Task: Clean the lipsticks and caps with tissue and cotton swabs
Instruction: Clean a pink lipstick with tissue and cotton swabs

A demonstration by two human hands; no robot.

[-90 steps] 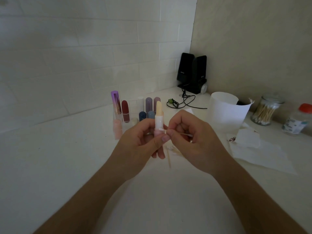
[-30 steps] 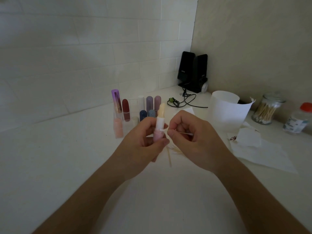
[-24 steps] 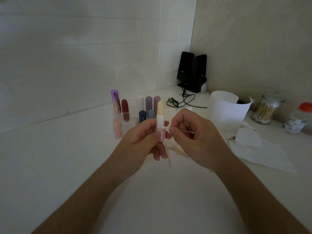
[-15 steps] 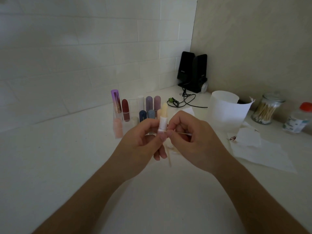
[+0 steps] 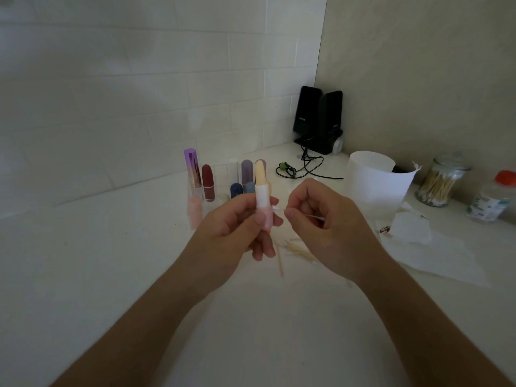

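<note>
My left hand (image 5: 237, 233) holds an open lipstick (image 5: 262, 191) upright: pale yellow bullet, white collar, pink base. My right hand (image 5: 324, 230) pinches a cotton swab (image 5: 314, 217) whose white tip sits just right of the lipstick's pink base, close to it or touching. Behind my hands stand several lipsticks and caps (image 5: 223, 177), among them a purple one (image 5: 192, 167) and a dark red one (image 5: 208, 181). Used swabs (image 5: 296, 250) lie on the counter under my hands.
A white cup-like bin (image 5: 374, 180) stands at the right, a glass jar of cotton swabs (image 5: 439, 181) and a red-capped bottle (image 5: 492, 198) beyond it. Tissue sheets (image 5: 427, 247) lie right, one stained. Black speakers (image 5: 318, 120) and a cable (image 5: 301, 167) fill the corner.
The swab tip has been working back and forth at the lipstick's collar and base. The lipstick has tilted slightly and come back upright. My hands stay in about the same place.
</note>
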